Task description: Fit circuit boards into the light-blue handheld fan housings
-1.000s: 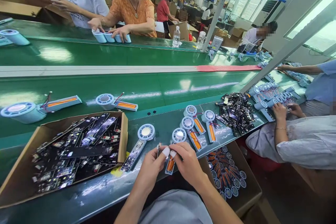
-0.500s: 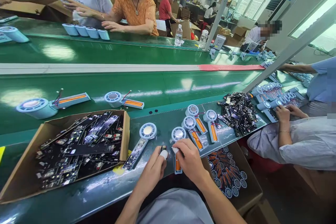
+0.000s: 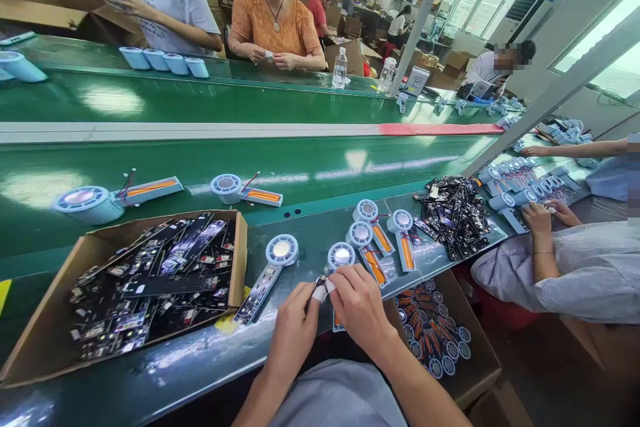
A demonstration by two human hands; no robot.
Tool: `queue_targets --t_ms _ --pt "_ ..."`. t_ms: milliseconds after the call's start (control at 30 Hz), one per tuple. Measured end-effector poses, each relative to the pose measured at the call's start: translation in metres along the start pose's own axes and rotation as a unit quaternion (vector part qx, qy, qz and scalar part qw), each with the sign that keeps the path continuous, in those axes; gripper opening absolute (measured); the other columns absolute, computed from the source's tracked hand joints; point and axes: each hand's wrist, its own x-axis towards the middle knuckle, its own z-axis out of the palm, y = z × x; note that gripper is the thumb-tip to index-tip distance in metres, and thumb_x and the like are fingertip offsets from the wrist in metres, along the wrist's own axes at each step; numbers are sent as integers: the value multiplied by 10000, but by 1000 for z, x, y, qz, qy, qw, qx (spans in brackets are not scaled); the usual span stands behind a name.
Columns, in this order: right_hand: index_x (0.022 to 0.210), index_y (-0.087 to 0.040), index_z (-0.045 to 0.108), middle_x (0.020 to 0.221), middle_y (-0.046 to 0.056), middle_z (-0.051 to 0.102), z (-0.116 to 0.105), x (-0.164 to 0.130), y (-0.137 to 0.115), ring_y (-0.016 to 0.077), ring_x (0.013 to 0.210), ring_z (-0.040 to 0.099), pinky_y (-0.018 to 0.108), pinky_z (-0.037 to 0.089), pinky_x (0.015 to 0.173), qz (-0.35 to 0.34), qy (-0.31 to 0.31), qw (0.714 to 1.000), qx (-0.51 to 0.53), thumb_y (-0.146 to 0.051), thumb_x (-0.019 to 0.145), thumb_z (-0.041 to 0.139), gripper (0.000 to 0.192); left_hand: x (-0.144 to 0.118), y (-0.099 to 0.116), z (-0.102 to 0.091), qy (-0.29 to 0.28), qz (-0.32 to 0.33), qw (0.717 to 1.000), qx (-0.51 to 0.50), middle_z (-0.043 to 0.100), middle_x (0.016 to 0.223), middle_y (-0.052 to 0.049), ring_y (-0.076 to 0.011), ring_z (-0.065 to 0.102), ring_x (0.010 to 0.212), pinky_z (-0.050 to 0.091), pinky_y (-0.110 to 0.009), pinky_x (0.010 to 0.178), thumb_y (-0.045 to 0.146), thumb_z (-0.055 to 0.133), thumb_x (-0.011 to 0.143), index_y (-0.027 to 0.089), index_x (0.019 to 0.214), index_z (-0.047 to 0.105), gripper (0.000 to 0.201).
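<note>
My left hand (image 3: 294, 325) grips a dark circuit board (image 3: 321, 281), mostly covered by the fingers. My right hand (image 3: 359, 301) is closed in a pinch at the board's end; what lies between its fingertips is hidden. White coverings show on both thumbs. Under and behind my right hand lies a light-blue round-headed device (image 3: 341, 255), its orange-filled handle partly hidden. Left of my hands rests another light-blue device (image 3: 281, 250) with a circuit board (image 3: 257, 295) in its handle. Several similar devices (image 3: 360, 234) with orange strips and thin wires lie just beyond my right hand.
A cardboard box (image 3: 241, 260) of circuit boards stands at left, and a pile of boards (image 3: 453, 213) at right. Two devices (image 3: 226, 188) lie on the green belt (image 3: 320, 163). Below the table's edge is a box (image 3: 480, 380) of devices. A co-worker's hands (image 3: 543, 217) work at right.
My hands have come together, the right fingertips now meeting the board in my left. The devices on the belt have shifted right. Across the belt, the co-workers' arms have moved.
</note>
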Motion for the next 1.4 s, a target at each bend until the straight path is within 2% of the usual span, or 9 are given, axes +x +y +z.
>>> queue_targets --t_ms 100,200,333,533,667,767,900,1167,1400 --pt "849 -181 604 846 58 634 0 0 -5 216 780 522 338 434 692 15 -21 999 -29 -81 963 496 186 -6 -5 3 23 73 994 73 677 862 -70 -210 670 778 520 -305 680 239 363 982 179 948 657 301" --pt "846 -180 598 847 60 630 -2 1 -5 222 782 523 342 429 687 18 -41 998 -40 -68 954 506 181 -9 -10 2 16 116 985 128 670 891 -68 -218 675 798 519 -311 683 166 356 973 176 1047 634 288" --pt "916 -177 622 916 64 650 -6 3 3 215 825 548 329 464 727 -12 -80 997 13 -64 969 507 169 -5 -13 -8 -36 122 987 103 660 878 -49 -196 664 782 500 -289 680 151 347 984 196 981 623 280" --pt "1169 -172 626 1033 87 643 -14 11 25 220 955 568 331 504 825 -47 -120 986 108 -59 972 509 256 7 -15 -23 -105 122 986 45 648 861 -35 -173 642 783 476 -259 693 184 374 997 202 910 609 251" --pt "1057 -184 657 982 70 651 -17 15 35 202 928 571 311 496 820 -92 -156 974 137 -118 993 535 154 11 -13 -25 -139 135 980 35 614 796 -20 -160 604 728 448 -245 660 182 368 997 200 845 588 268" --pt "1001 -177 650 957 68 662 -17 15 37 201 896 568 312 493 814 -100 -150 974 136 -119 996 525 139 11 -11 -24 -140 144 978 53 608 807 -24 -165 597 734 430 -252 660 161 358 986 197 854 585 265" --pt "1006 -173 633 967 78 668 -14 14 35 209 891 568 322 500 812 -106 -132 977 131 -97 999 477 174 7 -11 -21 -128 125 983 46 587 777 -18 -164 573 708 410 -253 639 195 367 993 200 808 565 271" --pt "1095 -161 627 1009 92 659 -14 16 28 222 934 580 339 529 834 -100 -136 979 115 -110 982 533 155 6 -12 -20 -111 22 992 -47 630 780 -29 -179 583 722 449 -264 679 314 395 980 205 815 616 297" --pt "1161 -173 608 1034 95 651 -14 15 27 221 953 587 363 537 867 -90 -156 978 104 -87 973 518 225 6 -5 -19 -103 -9 993 -49 657 751 -41 -183 565 663 471 -278 650 365 390 952 193 814 627 324"
